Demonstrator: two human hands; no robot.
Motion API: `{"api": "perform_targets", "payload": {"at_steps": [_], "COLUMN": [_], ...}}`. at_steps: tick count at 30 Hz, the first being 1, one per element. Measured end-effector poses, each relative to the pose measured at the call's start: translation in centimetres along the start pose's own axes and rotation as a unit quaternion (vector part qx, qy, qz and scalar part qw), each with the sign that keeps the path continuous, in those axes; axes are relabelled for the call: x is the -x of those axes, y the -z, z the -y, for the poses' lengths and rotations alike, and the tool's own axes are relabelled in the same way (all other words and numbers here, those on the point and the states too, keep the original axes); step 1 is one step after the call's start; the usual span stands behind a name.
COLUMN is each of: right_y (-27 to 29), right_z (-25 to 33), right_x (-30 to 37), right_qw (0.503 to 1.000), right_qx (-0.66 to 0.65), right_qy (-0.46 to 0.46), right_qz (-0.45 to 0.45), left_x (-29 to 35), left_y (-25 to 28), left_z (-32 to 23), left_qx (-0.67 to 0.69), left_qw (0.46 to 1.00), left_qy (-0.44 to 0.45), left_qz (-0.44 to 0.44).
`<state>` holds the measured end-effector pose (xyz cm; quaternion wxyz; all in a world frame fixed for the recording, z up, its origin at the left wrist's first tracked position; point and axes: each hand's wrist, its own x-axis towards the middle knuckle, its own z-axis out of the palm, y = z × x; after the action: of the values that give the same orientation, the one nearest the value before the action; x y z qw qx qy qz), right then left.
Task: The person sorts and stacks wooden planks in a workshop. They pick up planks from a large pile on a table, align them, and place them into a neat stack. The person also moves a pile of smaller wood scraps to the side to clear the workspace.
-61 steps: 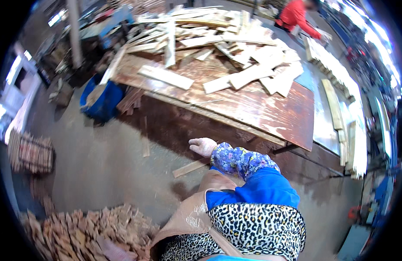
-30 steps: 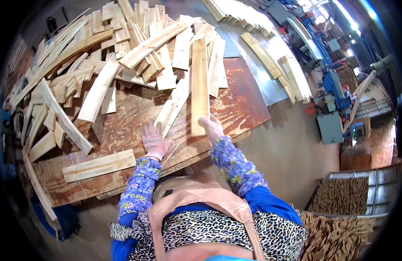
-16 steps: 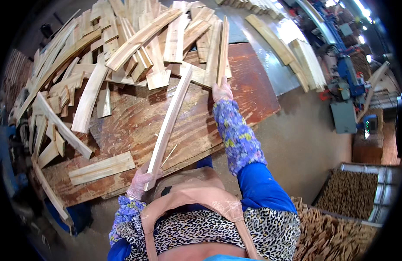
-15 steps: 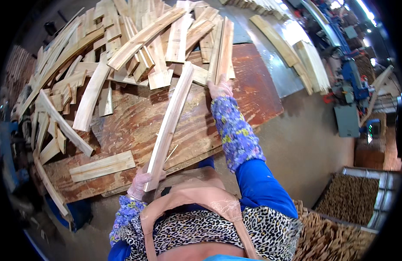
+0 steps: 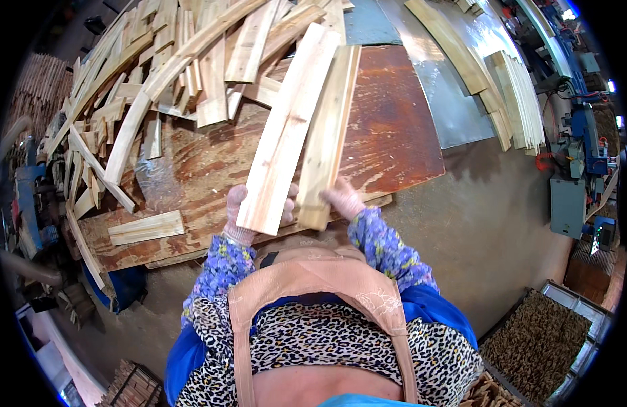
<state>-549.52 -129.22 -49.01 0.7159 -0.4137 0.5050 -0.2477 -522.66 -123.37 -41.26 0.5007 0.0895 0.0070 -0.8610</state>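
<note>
At the tabletop's near edge point(image 5: 191, 243), my left hand point(image 5: 237, 209) grips a pale board point(image 5: 288, 132), my right hand point(image 5: 345, 198) a yellower board point(image 5: 321, 152).

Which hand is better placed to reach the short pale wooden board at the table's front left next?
Probably the left hand: it is nearer the short board, though gripping a long pale wooden plank; the right hand is farther.

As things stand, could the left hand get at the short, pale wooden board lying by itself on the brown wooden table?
Probably not yet: the pale-gloved left hand grips a long, pale wooden plank, though the short board lies uncovered to its left.
</note>
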Motion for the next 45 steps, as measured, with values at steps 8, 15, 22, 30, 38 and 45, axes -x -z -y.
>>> {"api": "perform_targets", "payload": {"at_steps": [8, 15, 22, 30, 38, 45], "right_y": [11.6, 20.4, 24.0, 17.9, 2.0, -1.8], "right_z": [7.2, 14.8, 11.7, 8.5, 3.3, 4.0], "right_x": [1.3, 1.8, -2.5, -3.9, -3.4, -5.1], "right_qw": [0.646, 0.671, 0.949, 0.805, 1.0, 0.967], "right_qx": [0.539, 0.604, 0.181, 0.491, -0.007, -0.123], "right_qy": [0.461, 0.408, 0.069, -0.024, 0.014, 0.013], "right_qz": [-0.282, -0.137, -0.248, -0.333, -0.023, -0.222], "left_x": [-7.9, -12.0, -14.4, -12.0, -12.0, -10.0], "left_y": [-5.2, -2.7, 0.9, 3.6, 6.7, -2.9], "left_z": [4.9, 9.1, 13.1, 11.0, 9.0, -6.0], "left_qx": [0.029, -0.001, -0.936, -0.894, -0.857, -0.88], "left_qw": [0.989, 0.993, 0.217, 0.283, 0.415, 0.464], "left_qy": [0.13, 0.111, 0.077, 0.071, -0.098, -0.097], "left_qz": [-0.058, -0.043, -0.268, -0.341, -0.29, -0.037]}}
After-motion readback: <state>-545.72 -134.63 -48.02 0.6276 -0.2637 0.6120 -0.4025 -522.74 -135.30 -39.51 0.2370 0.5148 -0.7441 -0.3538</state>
